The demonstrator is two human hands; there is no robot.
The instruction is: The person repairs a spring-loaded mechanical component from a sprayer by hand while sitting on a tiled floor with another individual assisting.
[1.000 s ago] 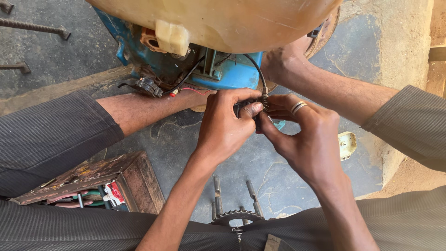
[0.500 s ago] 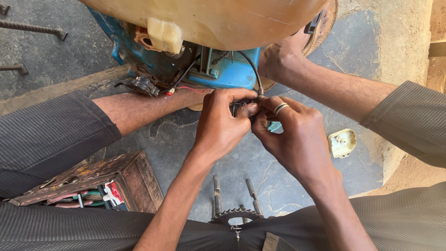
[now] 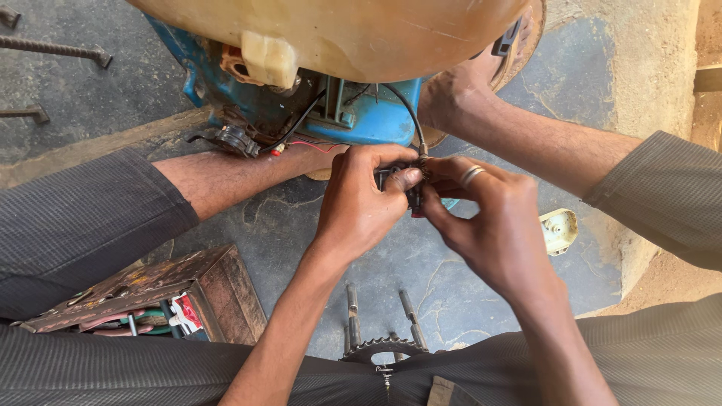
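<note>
My left hand [image 3: 357,207] and my right hand [image 3: 492,229] meet in the middle of the view. Their fingertips pinch a small black connector [image 3: 412,197] from both sides. A thin black cable [image 3: 406,113] runs from it up into a blue machine body [image 3: 376,116] under a cream tank [image 3: 361,34]. There is a ring [image 3: 471,174] on my right hand. Another person's bare forearm [image 3: 226,177] reaches in from the left, and a second one [image 3: 526,139] from the right. Both touch the machine.
An open, worn wooden toolbox [image 3: 158,289] with tools stands at the lower left. A toothed sprocket with two rods [image 3: 380,347] lies on the cracked concrete floor below my hands. A small cream part [image 3: 558,229] lies at the right. Steel bars [image 3: 53,46] lie at the top left.
My hands stay together on the connector; the fingers have shifted slightly on it. My right hand has moved a little to the left, so more of the cream part on the floor shows.
</note>
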